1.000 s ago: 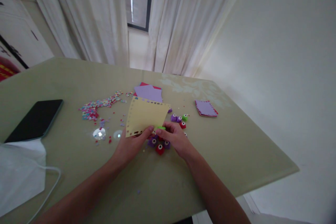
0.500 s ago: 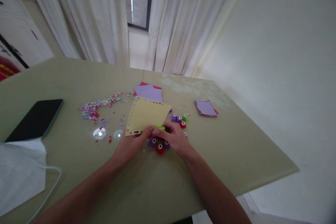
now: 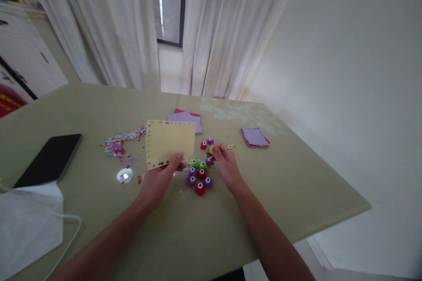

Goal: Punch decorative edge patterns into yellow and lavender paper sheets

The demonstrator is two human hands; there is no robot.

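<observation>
Head view: left hand (image 3: 157, 183) grips yellow card (image 3: 169, 141) near lower right corner, thumb on front face; card tilted up above surface (image 3: 306, 197), holes along left, top and lower edges. Right hand (image 3: 227, 167) pinches green punch (image 3: 211, 150) between thumb and fingers, apart from card. Cluster of red, purple, green punches (image 3: 199, 189) with eye-like tops between hands. Paper confetti (image 3: 114, 145) left of card; purple sheets (image 3: 183, 117) partly behind it. Purple-topped card stack (image 3: 255, 136) farther right.
</observation>
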